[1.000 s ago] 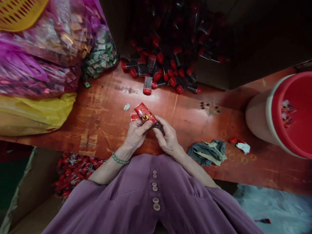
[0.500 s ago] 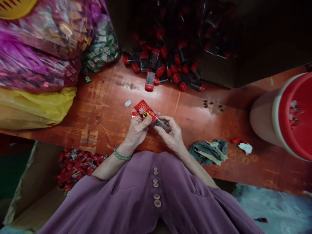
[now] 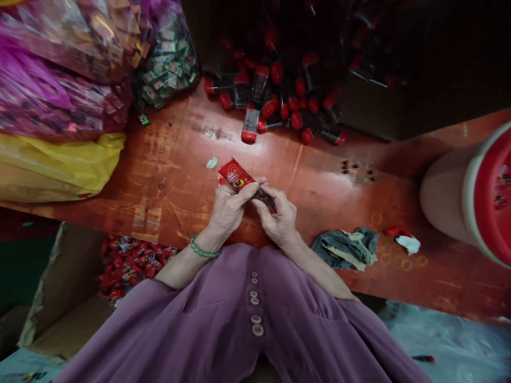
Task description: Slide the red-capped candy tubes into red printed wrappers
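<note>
Now rests the thumb of the left hand [image 3: 229,210] farther along the red printed packet [image 3: 232,169], past its yellow emblem [image 3: 238,183] and closer to the right hand [image 3: 280,218], than half a second ago. Suggests a shifted grip or a press along the length, rather than a letting-go. Grasps the packet's left part between left thumb and fingers, pinches the dark end [image 3: 263,197] between right thumb and fingers, both hands at the near middle of the worktop [image 3: 179,154]. Cannot tell that end for part of the packet or for a separate container.

At the far side, in and in front of a shadowed cardboard box [image 3: 367,103]: many clear bottles with red caps [image 3: 250,123], dark inside. At far left, heaped: see-through bags [image 3: 40,74] of orange pieces [image 3: 138,45], pink pieces [image 3: 43,119] and green pieces [image 3: 167,72], just beyond a yellow bag [image 3: 59,165] of unseen contents. At near left, below the worktop's edge: an open carton [image 3: 46,298] with a pile of small red packets [image 3: 131,266]. At right: a pale pail [image 3: 447,191], red inside, with a few small wrapped pieces [image 3: 502,184]. Left of the pail: loose brown beads [image 3: 355,166]
</note>
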`<state>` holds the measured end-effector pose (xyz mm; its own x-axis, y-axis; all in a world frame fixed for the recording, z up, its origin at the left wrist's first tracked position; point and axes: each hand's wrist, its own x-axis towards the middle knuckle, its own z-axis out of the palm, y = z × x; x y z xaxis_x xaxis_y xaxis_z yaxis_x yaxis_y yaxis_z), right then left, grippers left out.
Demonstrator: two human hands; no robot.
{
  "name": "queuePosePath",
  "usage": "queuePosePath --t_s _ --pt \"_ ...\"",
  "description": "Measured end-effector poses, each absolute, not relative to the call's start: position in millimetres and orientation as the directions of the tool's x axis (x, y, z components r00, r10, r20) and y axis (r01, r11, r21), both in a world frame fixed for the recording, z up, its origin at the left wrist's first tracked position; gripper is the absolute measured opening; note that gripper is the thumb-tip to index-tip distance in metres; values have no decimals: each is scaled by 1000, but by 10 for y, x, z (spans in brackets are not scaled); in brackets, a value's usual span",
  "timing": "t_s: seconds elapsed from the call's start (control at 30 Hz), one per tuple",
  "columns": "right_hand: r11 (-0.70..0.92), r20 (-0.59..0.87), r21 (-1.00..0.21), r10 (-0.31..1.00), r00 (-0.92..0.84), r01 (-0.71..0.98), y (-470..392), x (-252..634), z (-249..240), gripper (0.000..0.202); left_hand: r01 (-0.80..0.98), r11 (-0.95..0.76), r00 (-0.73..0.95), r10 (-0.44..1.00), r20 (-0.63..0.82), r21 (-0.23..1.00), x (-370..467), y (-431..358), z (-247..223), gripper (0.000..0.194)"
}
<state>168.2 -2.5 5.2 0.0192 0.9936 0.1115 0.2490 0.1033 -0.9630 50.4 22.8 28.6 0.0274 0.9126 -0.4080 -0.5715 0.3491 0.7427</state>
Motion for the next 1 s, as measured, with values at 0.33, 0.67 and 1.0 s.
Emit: queuePosePath --t_s 0.33,0.67,1.0 --pt "-1 7 -990 998 59 138 40 1655 27 28 -586 364 68 912 -404 724 581 245 241 41" --pt "-153 -133 -984 973 -191 -91 92 1676 36 43 -611 324 -12 909 -418 722 470 223 171 40" --pt "-208 -167 -954 967 -191 -218 67 1676 -42 38 -567 309 53 939 -340 764 456 155 141 42"
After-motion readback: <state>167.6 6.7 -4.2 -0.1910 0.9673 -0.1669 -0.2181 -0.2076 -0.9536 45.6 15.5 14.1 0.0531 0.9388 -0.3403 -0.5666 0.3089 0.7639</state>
